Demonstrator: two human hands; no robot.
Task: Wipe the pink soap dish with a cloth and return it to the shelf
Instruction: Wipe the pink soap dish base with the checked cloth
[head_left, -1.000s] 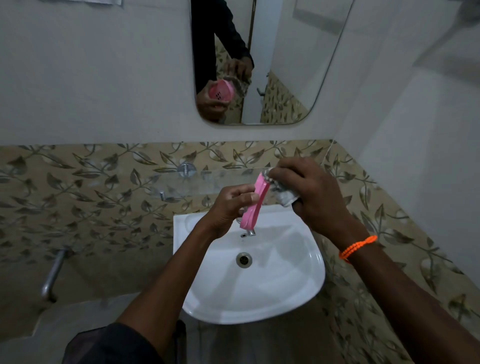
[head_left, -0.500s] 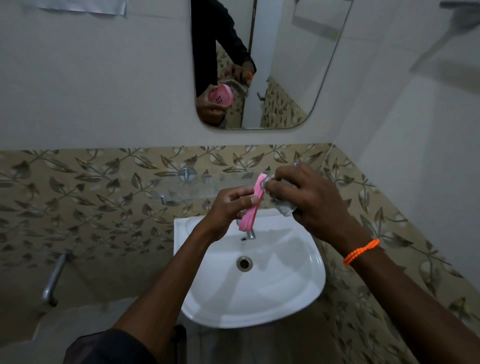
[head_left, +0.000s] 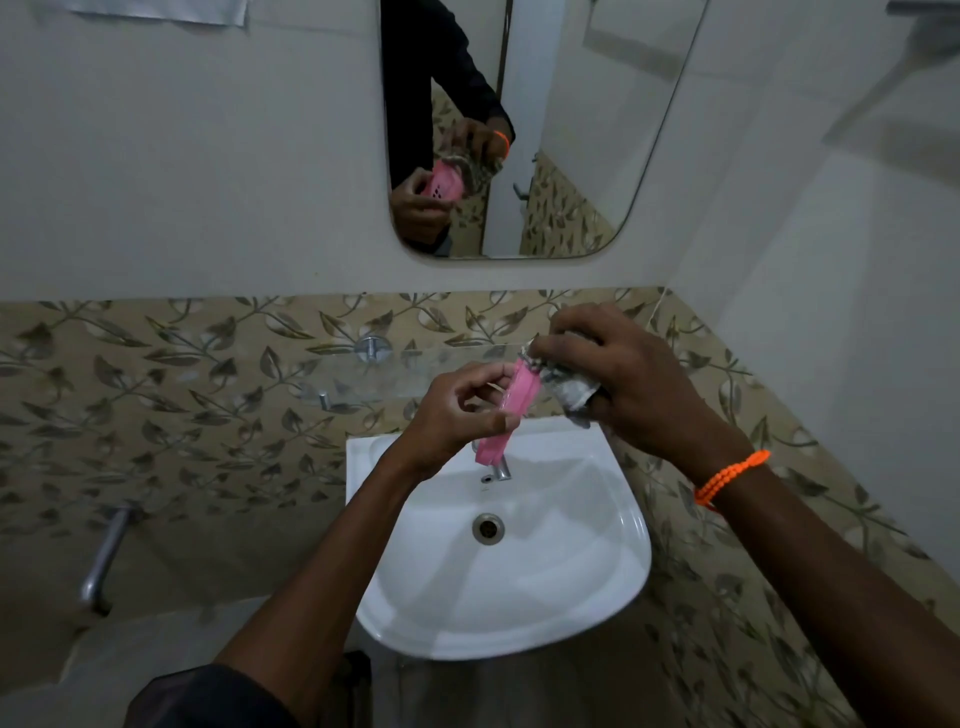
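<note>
Pink soap dish (head_left: 506, 410) held on edge, grey cloth (head_left: 569, 387) against it.

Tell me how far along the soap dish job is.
Done: the soap dish is off the glass shelf and over the sink. In hand: the left hand holds it on edge while the right hand presses the cloth against it. Left: finishing the wipe and putting it back on the shelf.

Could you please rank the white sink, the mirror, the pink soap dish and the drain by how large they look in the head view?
1. white sink
2. mirror, close to the sink and cut off at the top, so unsure
3. pink soap dish, seen edge-on
4. drain
</note>
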